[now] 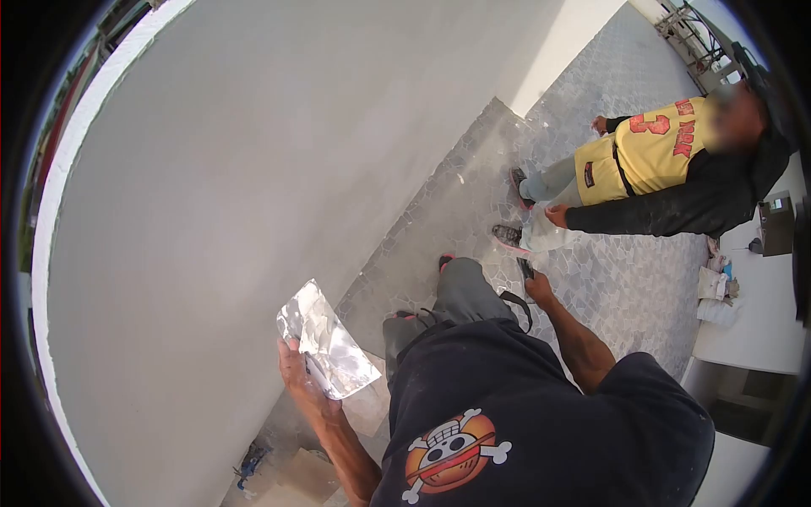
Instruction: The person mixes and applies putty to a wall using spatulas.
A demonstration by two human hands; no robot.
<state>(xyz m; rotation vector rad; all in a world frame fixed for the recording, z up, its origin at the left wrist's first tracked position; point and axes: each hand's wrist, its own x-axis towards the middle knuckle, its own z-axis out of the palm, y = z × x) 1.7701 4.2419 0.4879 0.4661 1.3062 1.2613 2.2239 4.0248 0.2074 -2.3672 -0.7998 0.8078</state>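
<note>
My left hand (302, 376) is closed on the near edge of a shiny, rectangular metal plate (325, 342). The plate's face is bright with glare and looks smeared with pale material. It is held out at the foot of a smooth grey wall (203, 194), apart from it. Down by my right thigh, my right hand (539, 289) is wrapped round a narrow dark-handled tool (525, 269). That tool is seen nearly edge-on, so its exact kind is not clear.
A person in a yellow jersey (659, 148) stands facing me on the patterned stone-tile floor (625, 287). Flattened cardboard (296, 482) and a blue item (251, 465) lie by the wall's base. Bags (718, 291) rest against a white structure at right; scaffolding (693, 38) stands farther off.
</note>
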